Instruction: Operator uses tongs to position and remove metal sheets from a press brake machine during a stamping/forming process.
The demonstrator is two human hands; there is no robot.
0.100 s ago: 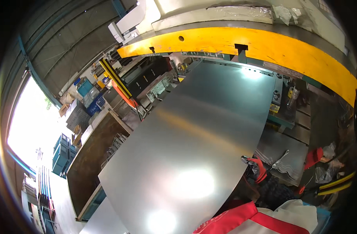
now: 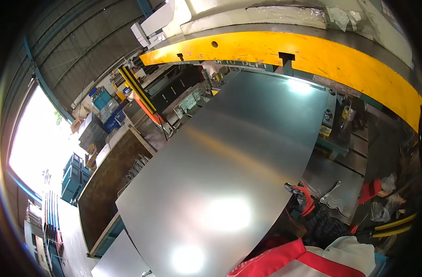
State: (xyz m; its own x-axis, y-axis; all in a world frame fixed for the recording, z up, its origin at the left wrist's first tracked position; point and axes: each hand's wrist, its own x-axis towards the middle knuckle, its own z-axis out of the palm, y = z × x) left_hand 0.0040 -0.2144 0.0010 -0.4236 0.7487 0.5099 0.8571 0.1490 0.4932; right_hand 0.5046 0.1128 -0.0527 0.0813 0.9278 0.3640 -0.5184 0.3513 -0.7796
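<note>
A large, shiny metal sheet (image 2: 225, 166) spans the middle of the view, running from near my body to beneath the yellow beam (image 2: 248, 46) of a machine. At its right edge is my right hand (image 2: 302, 197), in a red and black glove. The thumb rests over the top of the edge; the other fingers are mostly hidden below it, and the hand looks closed on the sheet. Dark patterned cloth covers that forearm. My left hand does not show.
An adjustable wrench (image 2: 331, 191) lies on a metal plate right of my hand. A brown-faced bench (image 2: 105, 194) and stacked teal crates (image 2: 72, 177) stand at left. Another pale sheet (image 2: 121, 259) lies lower left. A black-and-yellow striped post (image 2: 138, 88) rises beyond the sheet's left side.
The sheet has slid slightly away from me, its far edge covering more of the strip under the beam. My right hand keeps its place at the edge. The view has shifted a little.
</note>
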